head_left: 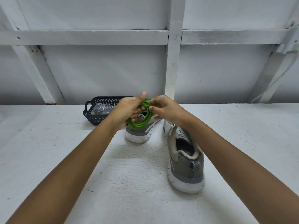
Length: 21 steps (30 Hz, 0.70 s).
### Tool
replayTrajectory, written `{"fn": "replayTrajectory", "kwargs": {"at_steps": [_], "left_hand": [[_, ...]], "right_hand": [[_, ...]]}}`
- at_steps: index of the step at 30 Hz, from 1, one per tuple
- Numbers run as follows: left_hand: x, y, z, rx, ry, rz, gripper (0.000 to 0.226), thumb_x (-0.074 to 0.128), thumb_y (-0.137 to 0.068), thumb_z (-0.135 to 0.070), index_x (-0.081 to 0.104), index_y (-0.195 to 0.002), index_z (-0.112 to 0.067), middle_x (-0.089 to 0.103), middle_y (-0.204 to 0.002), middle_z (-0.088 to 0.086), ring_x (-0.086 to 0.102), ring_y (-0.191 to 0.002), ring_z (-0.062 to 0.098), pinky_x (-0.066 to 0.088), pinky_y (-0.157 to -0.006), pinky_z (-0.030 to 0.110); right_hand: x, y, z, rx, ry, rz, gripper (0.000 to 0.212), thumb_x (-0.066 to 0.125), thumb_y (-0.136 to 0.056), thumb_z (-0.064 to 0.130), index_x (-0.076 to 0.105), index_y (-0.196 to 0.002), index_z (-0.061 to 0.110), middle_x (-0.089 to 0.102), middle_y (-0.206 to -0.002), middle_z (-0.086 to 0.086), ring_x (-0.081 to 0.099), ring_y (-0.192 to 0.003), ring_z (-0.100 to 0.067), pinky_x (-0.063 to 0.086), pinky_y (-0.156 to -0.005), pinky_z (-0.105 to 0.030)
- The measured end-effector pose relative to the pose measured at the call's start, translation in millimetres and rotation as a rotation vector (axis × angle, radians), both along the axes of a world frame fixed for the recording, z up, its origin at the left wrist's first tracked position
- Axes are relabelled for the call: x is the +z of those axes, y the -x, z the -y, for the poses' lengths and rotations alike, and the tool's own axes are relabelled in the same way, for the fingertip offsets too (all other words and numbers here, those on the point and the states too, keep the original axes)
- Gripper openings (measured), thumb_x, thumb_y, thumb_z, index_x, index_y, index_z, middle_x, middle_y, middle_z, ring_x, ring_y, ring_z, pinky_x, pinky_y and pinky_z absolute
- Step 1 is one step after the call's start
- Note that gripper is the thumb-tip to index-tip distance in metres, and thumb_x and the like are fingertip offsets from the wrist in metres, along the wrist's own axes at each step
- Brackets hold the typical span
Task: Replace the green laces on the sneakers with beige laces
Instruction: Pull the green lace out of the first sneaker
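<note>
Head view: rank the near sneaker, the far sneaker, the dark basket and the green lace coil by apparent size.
1. near sneaker, though nearness to the camera inflates it.
2-3. dark basket and far sneaker: they look alike and both are partly hidden, so not ranked.
4. green lace coil.

White rough desk (48,143): dark perforated basket (95,118) at back, far sneaker (137,135) just beside it, near sneaker (186,172) right.
</note>
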State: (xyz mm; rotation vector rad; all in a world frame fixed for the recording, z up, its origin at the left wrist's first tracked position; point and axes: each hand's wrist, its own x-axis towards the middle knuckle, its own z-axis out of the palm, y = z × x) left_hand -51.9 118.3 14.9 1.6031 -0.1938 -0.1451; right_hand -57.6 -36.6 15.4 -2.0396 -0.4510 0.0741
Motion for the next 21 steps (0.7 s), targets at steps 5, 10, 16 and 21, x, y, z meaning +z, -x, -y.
{"fn": "replayTrajectory", "kwargs": {"at_steps": [5,10,16,21], "left_hand": [[-0.7,0.7,-8.7,-0.029,-0.134,-0.025,0.049,0.044,-0.095,-0.047,0.048,-0.066,-0.008,0.032,-0.038,-0.009,0.024,-0.032,0.005,0.021,-0.036,0.016],[3.9,4.7,-13.4,-0.056,-0.191,-0.032,0.045,0.043,-0.098,-0.041,0.046,-0.065,-0.011,0.035,-0.038,-0.009,0.024,-0.033,0.005,0.019,-0.036,0.017],[4.5,6.2,-20.3,-0.055,-0.182,-0.051,0.052,0.037,-0.098,-0.045,0.044,-0.06,-0.01,0.03,-0.039,-0.005,0.023,-0.034,0.009,0.021,-0.038,0.017],[-0.5,2.3,-30.9,-0.002,-0.204,-0.059,0.05,0.038,-0.098,-0.048,0.044,-0.064,-0.011,0.034,-0.04,-0.005,0.027,-0.035,0.01,0.027,-0.042,0.022]], "right_hand": [[7.8,2.9,-6.6,-0.043,0.244,0.197,0.051,0.051,-0.094,0.014,0.036,-0.143,0.01,0.057,-0.122,-0.004,0.056,-0.108,-0.017,0.042,-0.093,-0.024],[12.5,3.5,-15.5,-0.078,0.386,0.318,0.061,0.051,-0.095,0.026,0.023,-0.148,0.012,0.042,-0.139,-0.009,0.047,-0.121,-0.021,0.035,-0.095,-0.026],[13.4,5.9,-22.9,0.092,0.439,0.193,0.028,0.053,-0.095,0.03,0.065,-0.102,0.005,0.061,-0.08,-0.011,0.051,-0.071,-0.017,0.037,-0.064,-0.03],[15.6,5.2,-40.2,0.022,0.521,0.149,0.036,0.053,-0.095,0.031,0.062,-0.084,-0.002,0.053,-0.069,-0.011,0.049,-0.061,-0.018,0.036,-0.054,-0.027]]}}
